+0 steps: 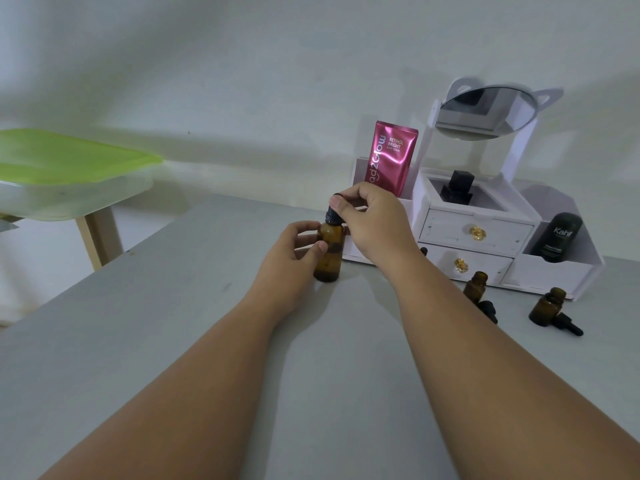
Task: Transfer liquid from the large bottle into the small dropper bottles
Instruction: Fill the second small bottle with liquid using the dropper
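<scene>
Large bottle (328,254) stood upright on the table (207,341), long axis vertical, straight ahead of the person and between the two hands. Left hand (294,251) gripped the amber body from its left side, thumb laid across the front, fingers curled in near the shoulder. Right hand (370,220) sat above and to the right, fingertips pinching the dark dropper cap (333,214) at the neck. Cap was on the bottle; whether it was tight or loosened could not be told.

Key relation: cap and bottle shared one vertical axis. Judged that the dropper must come straight up and out, with the left hand bracing the body below.

Small dropper bottles (476,287) (549,306) stood well apart from the large bottle, off to the right past the right forearm, near the foot of the white organiser (474,233). Both were uncapped with mouths up. A black dropper (568,325) lay on the table just beside the farther one. Liquid level in them was not readable.

Right hand was the nearer to them, so any carry would likely run rightward. Step judged: opening the large bottle.
</scene>
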